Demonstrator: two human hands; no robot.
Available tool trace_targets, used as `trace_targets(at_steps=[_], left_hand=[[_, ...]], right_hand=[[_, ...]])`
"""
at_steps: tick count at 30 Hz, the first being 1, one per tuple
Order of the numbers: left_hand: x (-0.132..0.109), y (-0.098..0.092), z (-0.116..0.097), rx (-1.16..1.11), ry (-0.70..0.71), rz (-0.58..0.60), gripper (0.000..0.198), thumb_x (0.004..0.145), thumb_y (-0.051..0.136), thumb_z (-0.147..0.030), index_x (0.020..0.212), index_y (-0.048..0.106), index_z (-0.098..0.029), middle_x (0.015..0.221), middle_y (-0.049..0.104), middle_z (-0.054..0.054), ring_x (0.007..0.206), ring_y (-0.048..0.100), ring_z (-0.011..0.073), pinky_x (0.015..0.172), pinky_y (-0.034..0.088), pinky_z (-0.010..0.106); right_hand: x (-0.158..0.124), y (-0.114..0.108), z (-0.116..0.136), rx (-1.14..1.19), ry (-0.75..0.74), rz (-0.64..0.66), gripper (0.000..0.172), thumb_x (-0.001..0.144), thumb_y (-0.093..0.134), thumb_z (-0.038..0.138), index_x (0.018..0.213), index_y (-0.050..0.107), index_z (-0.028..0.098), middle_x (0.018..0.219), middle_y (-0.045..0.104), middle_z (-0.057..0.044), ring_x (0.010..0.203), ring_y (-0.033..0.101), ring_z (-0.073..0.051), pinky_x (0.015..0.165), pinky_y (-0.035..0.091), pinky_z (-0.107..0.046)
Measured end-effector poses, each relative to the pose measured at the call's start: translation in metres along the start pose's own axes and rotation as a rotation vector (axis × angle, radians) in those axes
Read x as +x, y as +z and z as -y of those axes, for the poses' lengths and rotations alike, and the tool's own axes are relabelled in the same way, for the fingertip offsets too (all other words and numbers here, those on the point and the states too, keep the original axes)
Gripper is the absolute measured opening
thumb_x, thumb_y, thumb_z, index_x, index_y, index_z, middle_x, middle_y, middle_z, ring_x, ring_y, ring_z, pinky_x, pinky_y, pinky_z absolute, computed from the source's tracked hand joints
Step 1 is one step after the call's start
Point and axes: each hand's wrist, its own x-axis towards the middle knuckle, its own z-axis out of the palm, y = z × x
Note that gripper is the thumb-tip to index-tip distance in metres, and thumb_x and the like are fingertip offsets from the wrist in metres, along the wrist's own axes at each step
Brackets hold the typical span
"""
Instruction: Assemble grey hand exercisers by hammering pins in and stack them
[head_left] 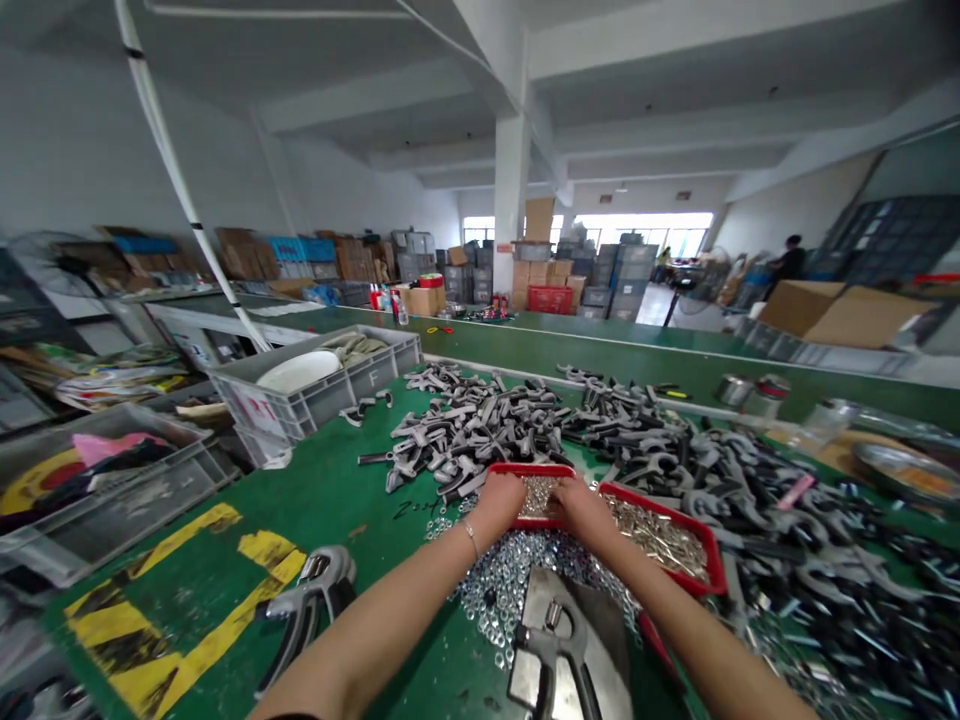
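Note:
My left hand (502, 498) is over the left end of a small red tray (531, 468) of tiny metal parts, fingers curled together. At the tray's right end, my right hand (579, 503) reaches in with its fingers bunched among the parts. The fingertips of both are too small and hidden to show what they grip. In front of the hands lies a spread of small shiny rings or nuts (499, 590). Nearer to me, a grey-and-black plier-like tool (553, 650) rests on a metal block (604, 640), between my forearms.
A second red tray (709, 555) of metal pins (660, 535) stands at right. Behind lies a heap of grey-and-black tool bodies (480, 425). Another plier-like tool (319, 590) lies left, near yellow tape (142, 640). A grey crate (367, 382) stands back left.

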Motion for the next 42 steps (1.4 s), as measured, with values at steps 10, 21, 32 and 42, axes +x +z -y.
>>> trace_targets(at_steps=[10, 21, 32, 42], left_hand=[[-0.006, 0.020, 0.006, -0.013, -0.046, -0.110, 0.020, 0.096, 0.047, -0.010, 0.103, 0.066, -0.007, 0.101, 0.070, 0.017, 0.102, 0.065, 0.0271, 0.095, 0.045, 0.044], [-0.011, 0.025, 0.015, -0.228, -0.041, -0.183, 0.013, 0.091, 0.055, -0.015, 0.092, 0.068, -0.013, 0.098, 0.069, 0.013, 0.101, 0.062, 0.0261, 0.098, 0.040, 0.041], [-0.102, 0.010, -0.020, -0.718, -0.029, -0.182, 0.017, 0.095, 0.053, -0.025, 0.096, 0.068, -0.018, 0.092, 0.073, 0.001, 0.084, 0.066, 0.0159, 0.078, 0.049, 0.026], [-0.158, 0.040, -0.063, -0.535, 0.130, -0.104, 0.017, 0.098, 0.055, -0.031, 0.091, 0.066, -0.020, 0.093, 0.068, 0.002, 0.097, 0.057, 0.0203, 0.092, 0.037, 0.036]], right_hand=[[0.015, 0.037, -0.011, 0.184, 0.074, -0.025, 0.028, 0.094, 0.062, 0.035, 0.117, 0.062, 0.018, 0.122, 0.063, -0.008, 0.107, 0.063, -0.023, 0.092, 0.052, -0.046], [-0.078, 0.011, -0.012, 0.781, 0.236, -0.127, 0.024, 0.089, 0.054, 0.041, 0.087, 0.061, 0.018, 0.077, 0.066, 0.000, 0.069, 0.066, -0.019, 0.066, 0.053, -0.032], [-0.175, 0.052, 0.038, 0.556, -0.015, -0.149, 0.018, 0.099, 0.048, 0.031, 0.091, 0.062, 0.024, 0.095, 0.065, -0.006, 0.094, 0.059, -0.023, 0.089, 0.048, -0.041], [-0.172, 0.069, 0.037, 0.136, -0.174, -0.167, 0.020, 0.099, 0.042, 0.018, 0.096, 0.062, 0.018, 0.094, 0.063, -0.010, 0.089, 0.059, -0.024, 0.078, 0.054, -0.038]])
